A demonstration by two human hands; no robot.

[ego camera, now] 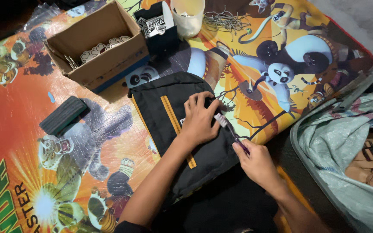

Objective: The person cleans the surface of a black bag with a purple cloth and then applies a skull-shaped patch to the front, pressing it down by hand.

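The left hand [198, 121] lies flat, fingers slightly spread, pressing on a black fabric bag [173, 112] with an orange stripe, at the middle of a glossy, cartoon-printed mat [44, 142]. The right hand [257, 163] pinches the purple handle of a toothbrush [230, 131], its bristles touching the bag. Far left sits an open cardboard box [98, 47]; a dark ribbed block [62, 114] lies left.

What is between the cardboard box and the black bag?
In the head view, only a bare strip of the colourful cartoon mat lies between the cardboard box and the black bag; nothing rests there.
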